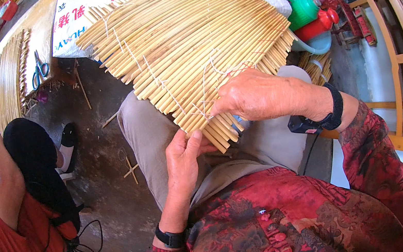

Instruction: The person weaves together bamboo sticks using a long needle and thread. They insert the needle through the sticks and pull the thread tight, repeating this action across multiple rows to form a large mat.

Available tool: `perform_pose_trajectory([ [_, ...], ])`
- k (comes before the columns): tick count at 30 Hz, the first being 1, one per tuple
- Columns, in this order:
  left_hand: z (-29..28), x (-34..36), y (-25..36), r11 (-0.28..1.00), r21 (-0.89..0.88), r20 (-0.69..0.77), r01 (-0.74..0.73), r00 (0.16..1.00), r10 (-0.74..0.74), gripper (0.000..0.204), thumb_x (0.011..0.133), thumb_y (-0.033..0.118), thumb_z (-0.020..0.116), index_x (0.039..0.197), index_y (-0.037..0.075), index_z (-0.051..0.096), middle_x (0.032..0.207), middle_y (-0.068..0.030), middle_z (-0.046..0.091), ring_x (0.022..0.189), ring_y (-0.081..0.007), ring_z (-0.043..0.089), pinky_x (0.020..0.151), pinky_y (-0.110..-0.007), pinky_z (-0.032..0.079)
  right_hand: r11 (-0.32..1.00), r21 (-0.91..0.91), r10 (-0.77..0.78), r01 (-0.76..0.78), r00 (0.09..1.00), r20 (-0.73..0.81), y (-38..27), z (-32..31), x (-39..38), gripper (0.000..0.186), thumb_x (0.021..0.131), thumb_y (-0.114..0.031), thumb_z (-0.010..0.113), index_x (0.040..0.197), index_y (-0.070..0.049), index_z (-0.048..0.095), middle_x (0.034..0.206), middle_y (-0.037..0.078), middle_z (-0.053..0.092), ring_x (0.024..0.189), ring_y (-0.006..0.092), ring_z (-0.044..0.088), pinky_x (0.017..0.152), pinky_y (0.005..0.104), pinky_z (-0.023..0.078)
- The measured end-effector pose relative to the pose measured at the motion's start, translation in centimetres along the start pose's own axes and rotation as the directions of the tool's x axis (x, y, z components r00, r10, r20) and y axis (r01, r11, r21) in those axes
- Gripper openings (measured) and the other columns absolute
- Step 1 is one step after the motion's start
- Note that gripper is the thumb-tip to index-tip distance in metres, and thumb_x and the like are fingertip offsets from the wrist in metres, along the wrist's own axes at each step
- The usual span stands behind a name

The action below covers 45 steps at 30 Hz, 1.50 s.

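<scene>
Though unclear in grip, right hand [264, 94] over stick mat [188, 39].

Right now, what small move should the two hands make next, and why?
Probably, the right hand should draw the thin white thread snug while the left hand steadies the straw-coloured mat of slender round stalks: the thread looks slack across it, and the left hand is at the mat's lower edge.
</scene>
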<state>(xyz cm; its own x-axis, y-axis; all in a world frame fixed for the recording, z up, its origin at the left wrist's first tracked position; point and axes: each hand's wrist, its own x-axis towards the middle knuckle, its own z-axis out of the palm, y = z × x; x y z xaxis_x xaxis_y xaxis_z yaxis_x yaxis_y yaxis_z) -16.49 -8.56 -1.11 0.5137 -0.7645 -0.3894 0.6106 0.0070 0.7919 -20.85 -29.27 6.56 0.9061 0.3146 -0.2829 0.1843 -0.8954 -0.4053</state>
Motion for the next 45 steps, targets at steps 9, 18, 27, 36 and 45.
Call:
perform_pose_trajectory([
  [9,0.0,-0.1,0.0,1.0,0.003,-0.011,0.002,1.0,-0.002,0.031,0.096,0.017,0.044,0.118,-0.005,0.048,0.097,-0.0133,0.061,0.082,-0.0188,0.063,0.071,-0.031,0.054,1.0,0.004,-0.026,0.026,1.0,-0.015,0.1,0.0,0.0,0.02,0.077,-0.011,0.057,0.096,-0.012,0.064,0.077,0.009,0.062,0.075,0.0297,0.062,0.061,0.0392,0.05],
  [18,0.0,0.0,-0.1,1.0,0.0,0.006,0.0,1.0,0.0,0.033,0.097,0.018,0.043,0.119,-0.006,0.046,0.099,-0.0143,0.061,0.082,-0.0203,0.063,0.072,-0.032,0.054,1.0,-0.013,-0.013,0.013,1.0,-0.007,0.2,0.2,0.0,0.018,0.078,-0.014,0.056,0.094,-0.014,0.064,0.076,0.009,0.062,0.075,0.0305,0.061,0.06,0.0404,0.049],
  [27,0.2,-0.1,0.0,0.999,0.04,-0.007,-0.028,1.0,0.028,0.034,0.096,0.021,0.044,0.116,-0.005,0.049,0.096,-0.0152,0.062,0.08,-0.0209,0.064,0.069,-0.033,0.054,0.999,-0.039,-0.016,0.016,1.0,-0.012,0.2,0.1,0.1,0.016,0.078,-0.013,0.056,0.091,-0.012,0.065,0.075,0.009,0.061,0.074,0.0309,0.061,0.06,0.0409,0.049],
  [36,0.2,-0.1,-0.1,1.0,0.026,-0.027,-0.016,1.0,0.017,0.034,0.096,0.022,0.044,0.115,-0.006,0.049,0.096,-0.0158,0.062,0.079,-0.0213,0.064,0.069,-0.034,0.054,0.998,-0.045,-0.055,0.053,0.997,-0.062,0.1,0.1,0.3,0.017,0.077,-0.012,0.056,0.091,-0.013,0.065,0.075,0.009,0.062,0.075,0.0303,0.062,0.06,0.0405,0.05],
  [45,0.5,-0.1,-0.1,0.998,0.062,-0.043,-0.033,0.998,0.036,0.026,0.096,0.014,0.043,0.115,-0.004,0.05,0.092,-0.0117,0.063,0.076,-0.0172,0.063,0.065,-0.029,0.054,0.982,-0.154,-0.118,0.113,0.993,-0.025,-0.8,-0.8,0.8,0.008,0.071,-0.009,0.055,0.076,-0.007,0.059,0.074,0.011,0.061,0.075,0.0312,0.062,0.061,0.0408,0.05],
])
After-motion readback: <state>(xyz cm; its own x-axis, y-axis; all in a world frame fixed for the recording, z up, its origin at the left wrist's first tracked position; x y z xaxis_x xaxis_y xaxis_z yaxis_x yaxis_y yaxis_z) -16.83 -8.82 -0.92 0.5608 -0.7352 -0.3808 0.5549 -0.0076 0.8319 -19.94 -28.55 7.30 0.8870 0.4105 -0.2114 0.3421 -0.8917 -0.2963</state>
